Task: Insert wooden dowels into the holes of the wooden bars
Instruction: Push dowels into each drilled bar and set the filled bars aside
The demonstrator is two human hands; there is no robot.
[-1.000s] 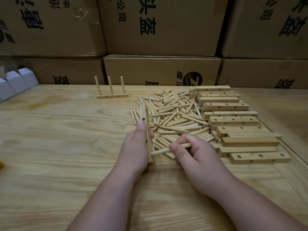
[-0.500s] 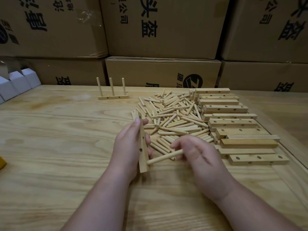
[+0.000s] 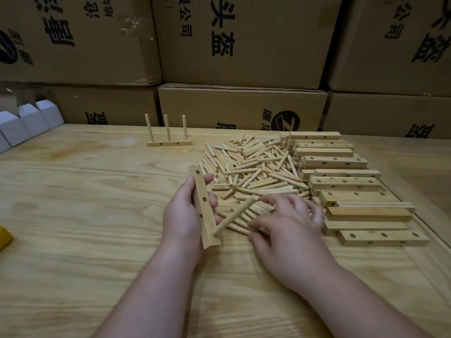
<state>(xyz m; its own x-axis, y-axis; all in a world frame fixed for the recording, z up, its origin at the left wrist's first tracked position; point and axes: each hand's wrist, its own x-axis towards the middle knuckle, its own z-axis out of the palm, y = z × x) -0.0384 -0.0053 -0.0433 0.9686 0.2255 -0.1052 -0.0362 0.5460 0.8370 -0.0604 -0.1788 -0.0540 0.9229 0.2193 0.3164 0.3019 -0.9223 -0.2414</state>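
My left hand grips a wooden bar with three holes, held nearly on end just left of the dowel pile. One dowel sticks out of the bar's lowest hole and points up and to the right. My right hand lies over the near edge of the pile, fingers spread and touching loose dowels, clear of the dowel in the bar. I cannot see any dowel held in it.
A stack of drilled bars lies right of the pile. A bar with three upright dowels stands at the back. Cardboard boxes wall off the far side. White boxes and a yellow object sit at left.
My right hand pushed the dowel into the bar's lowest hole, let go of it and moved right onto the pile. My left hand tilted the bar more upright.
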